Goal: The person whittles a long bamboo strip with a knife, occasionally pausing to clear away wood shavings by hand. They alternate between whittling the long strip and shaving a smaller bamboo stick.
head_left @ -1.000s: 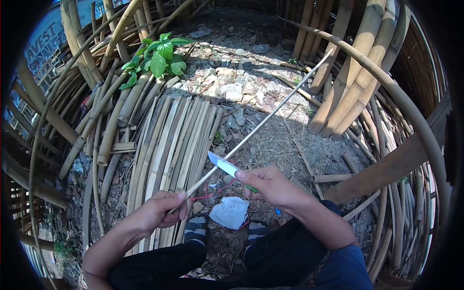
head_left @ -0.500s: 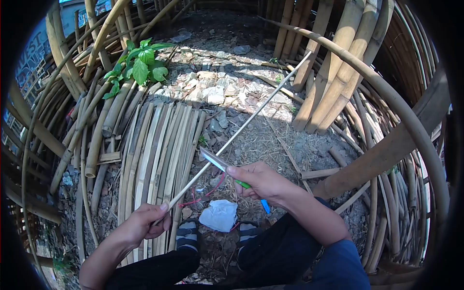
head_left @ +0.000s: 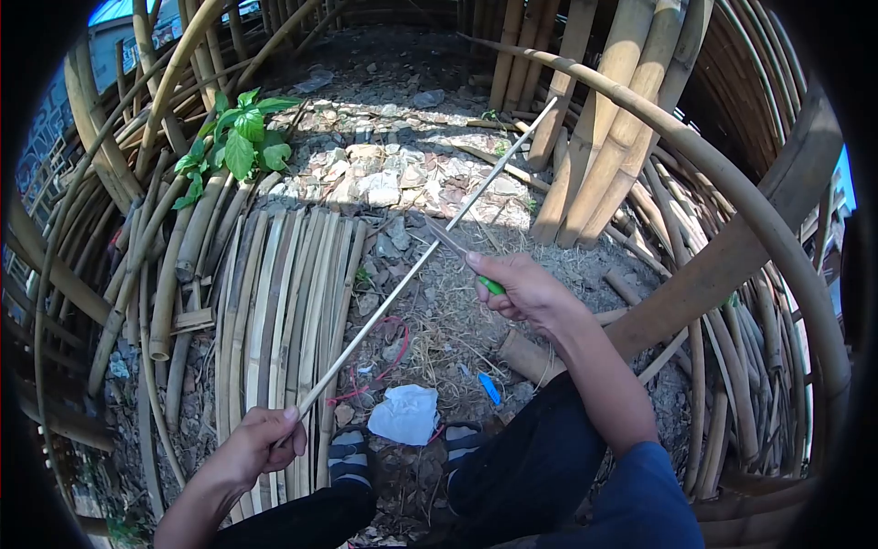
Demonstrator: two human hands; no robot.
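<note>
My left hand (head_left: pixel 261 442) is closed round the near end of a long, thin bamboo strip (head_left: pixel 375 318), which slants up and away to the right. A knife (head_left: pixel 448 240) with a green handle is gripped in my right hand (head_left: pixel 521 285). Its blade lies across the strip, beyond the middle of its length, and appears to touch it. Near the blade, a thin sliver sticks out to the left of the strip. Left of the strip lies a row of split bamboo slats (head_left: pixel 283 320), partly hidden at its near end by my left hand and forearm.
A crumpled white cloth or paper (head_left: pixel 404 414) lies by my feet, with a blue object (head_left: pixel 489 389) and pink string (head_left: pixel 393 340) nearby. Thick bamboo poles (head_left: pixel 622 119) stand at the right, and a curved pole (head_left: pixel 722 156) arches across. A leafy plant (head_left: pixel 240 142) grows at the left.
My right hand has slid the knife up along the strip, away from my body. A sliver now shows beside the blade. My left hand still holds the near end, and the view has shifted slightly.
</note>
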